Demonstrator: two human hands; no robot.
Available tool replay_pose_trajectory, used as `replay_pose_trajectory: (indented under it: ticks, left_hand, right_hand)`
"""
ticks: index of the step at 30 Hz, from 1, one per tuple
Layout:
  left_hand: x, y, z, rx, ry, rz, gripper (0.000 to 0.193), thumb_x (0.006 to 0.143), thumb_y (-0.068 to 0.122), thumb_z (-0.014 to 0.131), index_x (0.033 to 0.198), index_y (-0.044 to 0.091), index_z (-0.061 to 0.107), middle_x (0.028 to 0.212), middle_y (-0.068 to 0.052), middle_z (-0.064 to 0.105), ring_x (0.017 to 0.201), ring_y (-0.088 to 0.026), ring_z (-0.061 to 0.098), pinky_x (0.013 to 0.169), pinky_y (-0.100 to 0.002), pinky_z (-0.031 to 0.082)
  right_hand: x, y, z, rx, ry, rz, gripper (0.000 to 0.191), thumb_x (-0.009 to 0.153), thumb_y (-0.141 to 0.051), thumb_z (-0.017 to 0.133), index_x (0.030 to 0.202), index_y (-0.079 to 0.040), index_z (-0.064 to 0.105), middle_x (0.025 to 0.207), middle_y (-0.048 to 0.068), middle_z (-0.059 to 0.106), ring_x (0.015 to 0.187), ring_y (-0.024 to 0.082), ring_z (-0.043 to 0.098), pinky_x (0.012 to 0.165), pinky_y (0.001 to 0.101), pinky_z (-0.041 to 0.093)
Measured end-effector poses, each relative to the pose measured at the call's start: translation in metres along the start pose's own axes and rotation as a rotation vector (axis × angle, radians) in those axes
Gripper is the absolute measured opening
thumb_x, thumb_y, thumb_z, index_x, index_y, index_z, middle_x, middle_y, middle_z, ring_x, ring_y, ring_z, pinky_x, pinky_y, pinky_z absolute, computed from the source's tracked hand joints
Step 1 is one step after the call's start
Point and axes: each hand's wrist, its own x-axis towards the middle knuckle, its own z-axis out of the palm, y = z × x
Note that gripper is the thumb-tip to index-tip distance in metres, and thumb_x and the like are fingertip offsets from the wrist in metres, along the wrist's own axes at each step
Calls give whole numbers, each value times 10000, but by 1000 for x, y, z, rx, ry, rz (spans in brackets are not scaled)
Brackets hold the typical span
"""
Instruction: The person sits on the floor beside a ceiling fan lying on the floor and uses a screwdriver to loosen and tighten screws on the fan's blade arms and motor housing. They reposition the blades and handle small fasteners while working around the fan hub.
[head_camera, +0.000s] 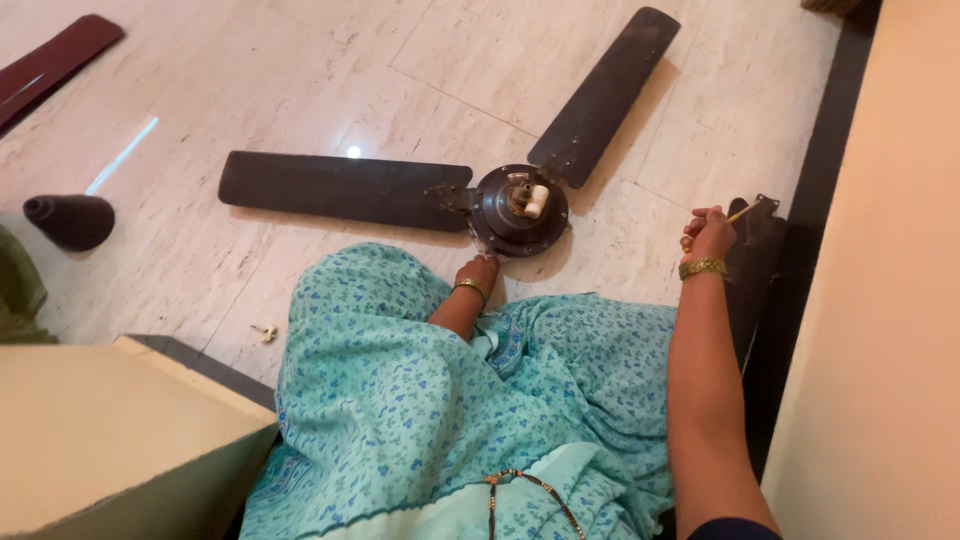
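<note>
A dark brown ceiling fan lies on the pale marble floor, its round motor hub facing up with a white part at the centre. One blade points left, another points up and right. My left hand rests at the hub's near edge, fingers partly hidden. My right hand is raised at the right, pinching a thin yellowish tool over a loose dark blade lying by the wall. My lap is covered in blue-green flowered cloth.
A dark cone-shaped fan cover stands at the left. A reddish-brown blade lies in the top left corner. A beige box-like surface sits at the bottom left, a beige wall at the right. A small white bit lies on the floor.
</note>
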Motion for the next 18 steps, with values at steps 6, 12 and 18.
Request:
replay_pose_trajectory:
  ticks: [6, 12, 18]
  left_hand:
    - [16, -14, 26, -63, -15, -39, 300, 998, 141, 466, 1259, 127, 614, 1262, -262, 588, 1039, -446, 687, 857, -520, 578]
    - [26, -19, 42, -42, -61, -100, 294, 989, 104, 480, 1255, 95, 606, 1276, -265, 581, 1071, -436, 688, 876, -520, 583]
    - [29, -16, 49, -18, -85, -127, 320, 931, 85, 575, 1250, 60, 594, 1286, -263, 568, 1090, -425, 682, 897, -500, 582]
  right_hand:
    - [29, -3, -44, -1076, 465, -281, 368, 804, -403, 779, 1073, -158, 724, 1070, 94, 575, 984, 328, 592, 796, 466, 498]
    - [47, 5, -73, -1120, 453, -78, 823, 644, -558, 934, 1299, -177, 613, 1418, 189, 431, 1300, 439, 484, 986, 541, 504]
    - [59, 13, -79, -1230, 356, 178, 1026, 635, -611, 937, 1454, -180, 494, 1555, 279, 283, 1411, 503, 326, 1068, 575, 411]
